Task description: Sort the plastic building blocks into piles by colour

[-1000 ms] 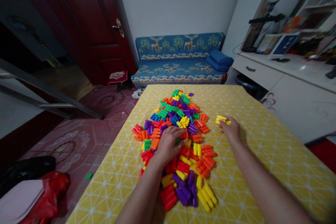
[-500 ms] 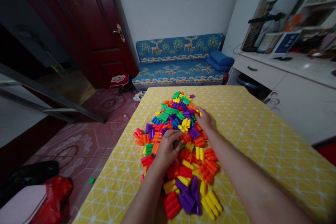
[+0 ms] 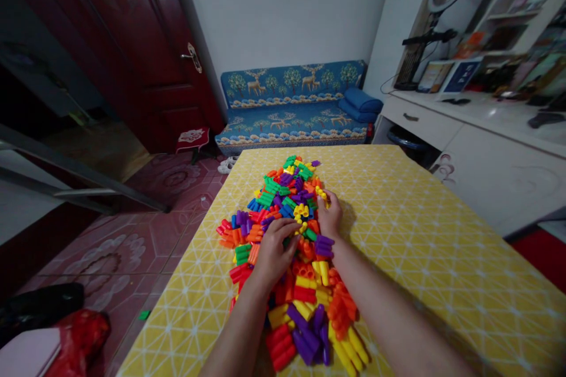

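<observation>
A long pile of plastic bullet-shaped building blocks (image 3: 305,294) in red, orange, yellow, green, blue and purple runs down the table. My left hand (image 3: 276,247) reaches over its middle, thumb and fingertips closed at a small yellow block (image 3: 302,227); the fingers partly hide the grip. At the pile's right edge, my right hand (image 3: 331,215) pinches another yellow block (image 3: 321,192) at its fingertips. Near the left fingertips lies a further yellow block (image 3: 301,210). A purple block (image 3: 324,245) rests beside my right wrist.
Under the pile is a table with a yellow patterned cloth (image 3: 398,235). A blue sofa (image 3: 283,106) stands beyond it, a white cabinet (image 3: 486,159) to the right. On the floor at left are a green block (image 3: 144,314), a red bag (image 3: 88,330) and a small stool (image 3: 193,136).
The view has shifted slightly right. My right hand has drawn a little nearer to my left hand, bringing its yellow block along. My left hand stays over the middle of the pile.
</observation>
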